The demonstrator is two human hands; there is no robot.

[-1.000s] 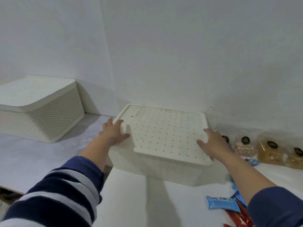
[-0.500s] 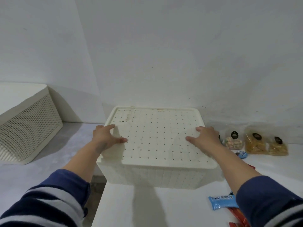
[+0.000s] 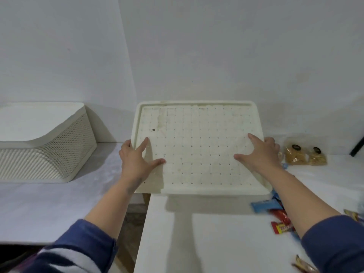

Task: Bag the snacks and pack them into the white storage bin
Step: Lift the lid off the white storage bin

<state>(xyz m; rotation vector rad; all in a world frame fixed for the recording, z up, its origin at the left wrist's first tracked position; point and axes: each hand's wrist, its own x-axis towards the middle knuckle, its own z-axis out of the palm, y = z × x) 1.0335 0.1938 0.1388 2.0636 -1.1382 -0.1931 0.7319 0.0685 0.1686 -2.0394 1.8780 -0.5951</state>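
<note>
Fingers spread flat on both hands, palms down on the perforated lid of the white storage bin. Left hand at the lid's left edge, outer fingers wrapping over the rim, thumb pointing right across the top. Right hand at the right edge, splayed the same way, thumb pointing left. Nothing pinched; whether fingertips hook under the rim can't be told.

Bin sits at the far end of the white table, against the wall, its near left corner overhanging the gap beside the grey counter. Lid looks shut; bin body mostly hidden under it.

Snacks not bagged yet: clear pouches far right by the wall, blue wrapper and red wrapper near right, partly under the right forearm.

Risks, judged:
- flat palms give weak hold, lid could slip or tilt if lifted
- tight lid could drag the bin, overhanging corner may drop into the gap
- right forearm could sweep wrappers off the table
- second mesh bin on the left is unrelated, easy to mix up
</note>
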